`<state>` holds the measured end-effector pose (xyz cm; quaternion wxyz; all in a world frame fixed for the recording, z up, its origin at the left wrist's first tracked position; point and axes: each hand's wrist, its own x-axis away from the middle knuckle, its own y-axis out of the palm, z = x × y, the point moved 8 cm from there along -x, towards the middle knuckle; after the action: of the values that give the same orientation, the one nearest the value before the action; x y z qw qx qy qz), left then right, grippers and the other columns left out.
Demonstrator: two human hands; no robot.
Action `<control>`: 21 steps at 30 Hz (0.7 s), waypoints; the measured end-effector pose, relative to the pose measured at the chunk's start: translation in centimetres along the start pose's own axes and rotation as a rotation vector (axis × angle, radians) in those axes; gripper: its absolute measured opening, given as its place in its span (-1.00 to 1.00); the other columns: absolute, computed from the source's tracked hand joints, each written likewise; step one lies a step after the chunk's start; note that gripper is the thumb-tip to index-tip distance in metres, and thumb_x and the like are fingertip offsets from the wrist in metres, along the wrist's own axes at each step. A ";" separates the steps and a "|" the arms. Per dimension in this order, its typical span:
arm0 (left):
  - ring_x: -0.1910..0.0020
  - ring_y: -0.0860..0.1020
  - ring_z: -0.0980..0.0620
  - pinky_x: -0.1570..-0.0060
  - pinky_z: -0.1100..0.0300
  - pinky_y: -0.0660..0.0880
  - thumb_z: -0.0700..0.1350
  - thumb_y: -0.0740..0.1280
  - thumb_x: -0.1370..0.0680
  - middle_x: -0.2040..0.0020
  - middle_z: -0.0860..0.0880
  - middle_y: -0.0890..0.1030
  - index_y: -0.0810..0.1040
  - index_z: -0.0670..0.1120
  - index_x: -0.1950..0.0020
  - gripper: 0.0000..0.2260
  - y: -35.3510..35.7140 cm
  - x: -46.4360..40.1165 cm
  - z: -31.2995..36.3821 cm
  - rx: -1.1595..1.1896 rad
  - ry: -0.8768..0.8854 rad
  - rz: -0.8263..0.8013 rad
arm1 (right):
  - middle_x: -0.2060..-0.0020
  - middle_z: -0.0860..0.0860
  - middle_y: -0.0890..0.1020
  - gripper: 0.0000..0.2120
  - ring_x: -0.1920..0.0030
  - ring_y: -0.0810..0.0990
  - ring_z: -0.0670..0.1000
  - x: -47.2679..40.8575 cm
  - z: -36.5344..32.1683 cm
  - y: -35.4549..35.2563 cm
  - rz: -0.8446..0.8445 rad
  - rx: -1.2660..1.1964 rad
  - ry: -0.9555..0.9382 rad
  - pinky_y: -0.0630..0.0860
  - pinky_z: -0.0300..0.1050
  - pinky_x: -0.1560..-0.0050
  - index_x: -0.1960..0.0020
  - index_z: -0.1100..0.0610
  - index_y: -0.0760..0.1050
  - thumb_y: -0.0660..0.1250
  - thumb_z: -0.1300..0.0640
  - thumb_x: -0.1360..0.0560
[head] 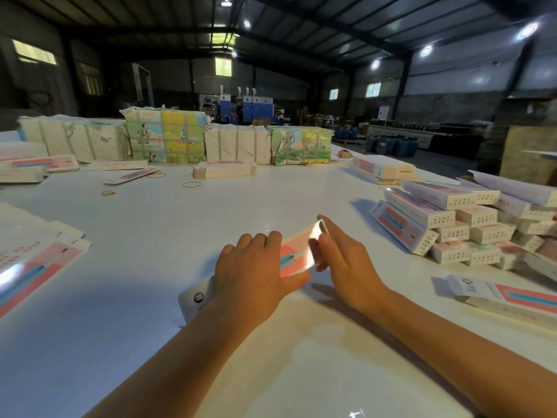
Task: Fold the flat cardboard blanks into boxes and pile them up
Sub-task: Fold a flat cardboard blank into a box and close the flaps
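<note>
On table [187, 224]: L hand [250, 267] + R hand [346, 260] grip box [294, 254].

Table [180, 224] open in middle & toward far side, only rubber bands [191, 184] there. Right blocked by pile of folded boxes [446, 224]; flat blanks [30, 267] crowded left edge; wrapped bundles [165, 137] walled off far edge.
</note>
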<state>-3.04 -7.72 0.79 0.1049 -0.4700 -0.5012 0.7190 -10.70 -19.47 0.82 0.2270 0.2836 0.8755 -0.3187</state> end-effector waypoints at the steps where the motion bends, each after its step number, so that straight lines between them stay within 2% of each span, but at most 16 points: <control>1: -0.06 0.44 0.07 0.09 0.24 0.24 0.44 0.09 -0.42 -0.14 0.08 0.49 0.27 0.06 -0.29 -0.40 -0.1 -0.1 -0.2 -0.015 0.013 0.018 | 0.17 -0.06 0.64 -0.67 0.12 0.63 0.03 -0.5 0.2 0.0 -0.011 -0.113 0.056 0.61 -0.14 0.09 -0.01 -0.05 0.50 0.01 -0.15 -0.61; 3: -0.10 0.43 0.06 0.08 0.23 0.25 0.42 0.09 -0.44 -0.18 0.07 0.48 0.20 0.07 -0.34 -0.39 -0.3 -0.4 -0.7 -0.042 0.020 0.048 | 0.15 0.03 0.65 -0.69 0.06 0.61 0.18 -1.7 0.0 0.1 -0.048 -0.243 0.144 0.61 0.02 0.02 0.08 -0.07 0.56 0.05 0.05 -0.65; 5: -0.08 0.43 0.06 0.09 0.24 0.23 0.40 0.08 -0.45 -0.16 0.06 0.47 0.19 0.07 -0.36 -0.40 -0.6 -0.6 -1.3 -0.058 -0.005 0.080 | 0.16 0.03 0.64 -0.65 0.04 0.63 0.19 -3.0 -0.5 0.1 -0.087 -0.268 0.174 0.61 0.05 0.00 0.15 -0.01 0.59 0.09 0.20 -0.64; 10: -0.03 0.44 0.04 0.06 0.23 0.30 0.36 0.13 -0.46 -0.12 0.01 0.45 0.27 0.01 -0.35 -0.40 -1.4 -0.9 -2.6 -0.055 -0.050 0.148 | 0.18 0.07 0.66 -0.66 0.16 0.66 0.01 -4.6 -0.8 1.0 -0.045 -0.395 0.178 0.64 -0.04 0.11 0.13 -0.03 0.58 0.09 0.20 -0.64; 12: -0.06 0.44 0.03 0.03 0.21 0.32 0.35 0.15 -0.47 -0.14 0.01 0.46 0.28 0.01 -0.36 -0.41 -1.0 -0.8 -2.7 -0.051 -0.032 0.131 | 0.23 -0.02 0.68 -0.62 0.20 0.66 -0.05 -4.2 -0.1 1.4 -0.014 -0.408 0.169 0.62 -0.16 0.20 0.13 -0.06 0.58 0.08 0.24 -0.63; 14: -0.09 0.45 0.02 -0.02 0.19 0.35 0.34 0.16 -0.48 -0.17 0.01 0.47 0.28 0.00 -0.38 -0.40 -0.4 -0.7 -2.6 -0.037 0.002 0.095 | 0.26 -0.13 0.66 -0.61 0.21 0.65 -0.10 -3.4 -0.1 1.2 0.022 -0.310 0.101 0.58 -0.25 0.24 0.11 -0.09 0.58 0.07 0.26 -0.64; 16: -0.07 0.46 0.00 -0.01 0.15 0.37 0.31 0.20 -0.48 -0.16 0.00 0.49 0.32 -0.02 -0.36 -0.42 -0.2 -0.6 -2.4 0.020 0.027 0.080 | 0.25 -0.03 0.65 -0.70 0.22 0.61 -0.10 -2.8 -0.3 0.7 0.043 -0.173 0.008 0.59 -0.23 0.23 0.08 0.08 0.57 0.07 0.24 -0.61; 17: -0.06 0.47 -0.02 0.01 0.14 0.37 0.29 0.22 -0.48 -0.14 -0.01 0.50 0.35 -0.03 -0.35 -0.44 -0.3 -0.7 -2.4 0.054 0.033 0.083 | 0.23 0.06 0.63 -0.72 0.22 0.60 -0.06 -2.6 -0.5 0.5 0.038 -0.114 -0.033 0.61 -0.18 0.20 0.04 0.17 0.56 0.06 0.22 -0.57; 19: -0.04 0.47 -0.02 0.03 0.14 0.35 0.27 0.24 -0.47 -0.13 0.01 0.51 0.37 -0.03 -0.34 -0.45 -0.4 -0.7 -2.3 0.106 0.041 0.067 | 0.18 0.12 0.62 -0.65 0.20 0.60 0.03 -2.4 -1.1 0.3 -0.016 0.013 -0.096 0.61 -0.04 0.12 -0.05 0.29 0.52 0.01 0.18 -0.51; 21: -0.05 0.47 -0.02 0.03 0.15 0.36 0.26 0.25 -0.47 -0.14 0.01 0.51 0.37 -0.03 -0.34 -0.45 -0.4 -0.5 -2.2 0.155 0.050 0.047 | 0.18 0.12 0.63 -0.66 0.17 0.60 0.12 -2.1 -1.6 0.7 -0.096 0.161 -0.152 0.57 0.08 0.11 -0.04 0.28 0.47 -0.01 0.14 -0.53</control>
<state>-1.14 -6.49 1.30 0.1364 -0.4899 -0.4300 0.7459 -9.05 -18.72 2.88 0.2535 0.2340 0.8399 -0.4191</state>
